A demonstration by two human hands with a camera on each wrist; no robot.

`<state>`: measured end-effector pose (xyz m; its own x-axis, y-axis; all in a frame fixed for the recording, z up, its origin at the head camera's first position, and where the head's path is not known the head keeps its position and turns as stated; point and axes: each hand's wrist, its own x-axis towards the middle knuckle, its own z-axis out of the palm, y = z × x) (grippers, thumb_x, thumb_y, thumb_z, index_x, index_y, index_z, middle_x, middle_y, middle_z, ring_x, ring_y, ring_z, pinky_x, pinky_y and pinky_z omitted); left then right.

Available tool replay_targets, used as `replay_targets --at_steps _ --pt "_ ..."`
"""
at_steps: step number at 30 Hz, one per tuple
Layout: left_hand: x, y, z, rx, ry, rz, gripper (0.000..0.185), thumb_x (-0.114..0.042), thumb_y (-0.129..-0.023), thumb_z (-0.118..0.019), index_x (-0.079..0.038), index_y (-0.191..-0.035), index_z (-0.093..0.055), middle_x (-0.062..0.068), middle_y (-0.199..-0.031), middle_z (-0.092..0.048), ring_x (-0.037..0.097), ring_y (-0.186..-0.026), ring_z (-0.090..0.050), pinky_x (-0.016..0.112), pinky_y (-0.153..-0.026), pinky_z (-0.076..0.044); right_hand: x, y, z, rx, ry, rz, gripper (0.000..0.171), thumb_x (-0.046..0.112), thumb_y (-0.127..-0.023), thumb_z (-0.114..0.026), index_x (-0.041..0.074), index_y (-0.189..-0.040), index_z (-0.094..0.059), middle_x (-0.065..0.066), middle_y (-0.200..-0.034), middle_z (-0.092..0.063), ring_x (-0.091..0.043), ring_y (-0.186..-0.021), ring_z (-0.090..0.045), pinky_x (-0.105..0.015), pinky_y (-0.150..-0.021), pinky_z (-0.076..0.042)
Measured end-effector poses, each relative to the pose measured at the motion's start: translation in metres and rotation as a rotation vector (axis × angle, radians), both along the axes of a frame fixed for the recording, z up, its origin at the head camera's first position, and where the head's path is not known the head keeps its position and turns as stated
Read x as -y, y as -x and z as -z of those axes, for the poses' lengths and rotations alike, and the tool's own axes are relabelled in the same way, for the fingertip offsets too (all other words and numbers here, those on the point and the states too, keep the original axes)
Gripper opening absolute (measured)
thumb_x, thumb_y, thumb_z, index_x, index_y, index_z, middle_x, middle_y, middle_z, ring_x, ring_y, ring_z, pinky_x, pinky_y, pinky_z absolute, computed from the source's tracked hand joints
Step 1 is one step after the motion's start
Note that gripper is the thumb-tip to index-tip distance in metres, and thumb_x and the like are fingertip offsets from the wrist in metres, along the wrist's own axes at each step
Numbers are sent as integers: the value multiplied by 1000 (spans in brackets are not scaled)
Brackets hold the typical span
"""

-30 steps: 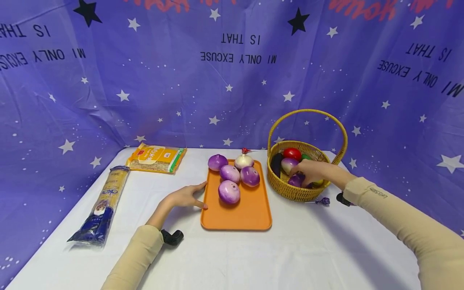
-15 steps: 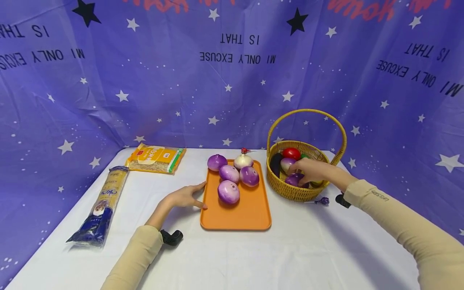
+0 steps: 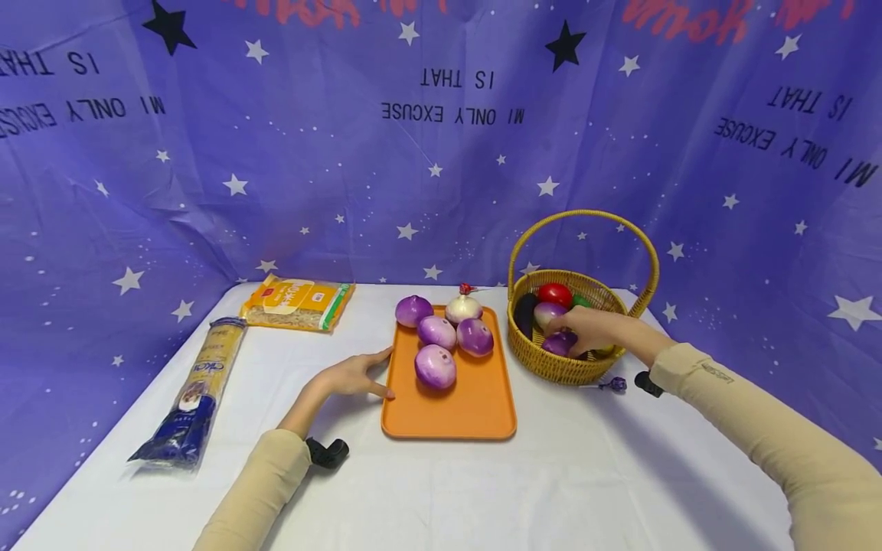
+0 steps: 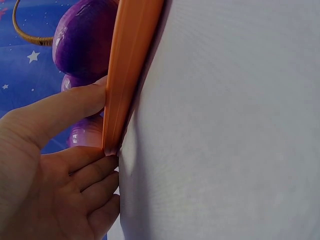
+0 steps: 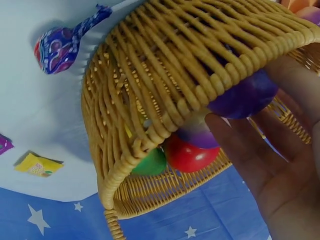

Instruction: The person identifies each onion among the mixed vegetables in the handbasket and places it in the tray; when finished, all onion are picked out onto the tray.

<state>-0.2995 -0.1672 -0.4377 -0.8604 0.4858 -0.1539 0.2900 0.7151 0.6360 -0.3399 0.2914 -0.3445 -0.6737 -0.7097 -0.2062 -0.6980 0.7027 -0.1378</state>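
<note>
While right hand [image 3: 598,330] grips purple onion [image 3: 560,341], stem direction unclear.

A white-clothed table [image 3: 482,490] carries an orange tray [image 3: 468,405], wicker basket [image 3: 551,366], noodle packet [image 3: 196,394] and yellow bag [image 3: 298,302].

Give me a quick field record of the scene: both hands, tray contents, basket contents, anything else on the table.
left hand: open, fingers against the orange tray's left edge
right hand: inside the wicker basket, fingers curled round a purple onion
tray contents: four purple onions, one pale onion at the far edge
basket contents: red tomato, another purple-white onion, something green, a dark item
elsewhere: noodle packet and yellow bag at left; wrapped lollipop by the basket
</note>
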Motion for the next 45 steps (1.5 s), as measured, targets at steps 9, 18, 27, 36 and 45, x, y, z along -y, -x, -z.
replay_targets --at_steps 9,18,27,36,45 --pt "1 0 1 -10 -1 9 100 -43 -77 -78 -4 -152 -24 22 -152 -31 42 -138 -27 53 -114 -22 -1 -4 -23 -119 108 36 48 7 -74 -83 7 -119 -66 -7 -111 -68 -28 -101 -63 -45 -87 -53" --pt "2 1 0 -14 -1 17 100 -42 -77 -78 -3 -152 -24 22 -151 -32 42 -139 -26 53 -114 -20 15 -22 -50 -229 281 65 54 13 -77 -82 5 -127 -61 -12 -124 -63 -32 -110 -60 -50 -92 -51" --pt "1 4 1 -9 7 13 99 -40 -77 -79 -4 -152 -24 21 -151 -33 40 -139 -27 52 -114 -21 57 -41 -21 -184 360 -34 55 20 -78 -82 13 -128 -62 -4 -122 -64 -23 -108 -61 -42 -91 -53" --pt "0 2 1 -3 15 1 99 -41 -77 -79 -5 -152 -25 21 -151 -32 41 -138 -28 52 -113 -23 84 -36 21 -140 364 -101 51 25 -80 -80 14 -128 -62 1 -117 -66 -17 -102 -62 -34 -90 -52" --pt "0 2 2 -6 10 -2 99 -39 -77 -79 -4 -152 -25 21 -151 -32 41 -138 -28 53 -113 -24 97 -33 38 -125 383 -117 46 20 -84 -77 11 -127 -64 -1 -113 -67 -28 -83 -60 -32 -72 -52"
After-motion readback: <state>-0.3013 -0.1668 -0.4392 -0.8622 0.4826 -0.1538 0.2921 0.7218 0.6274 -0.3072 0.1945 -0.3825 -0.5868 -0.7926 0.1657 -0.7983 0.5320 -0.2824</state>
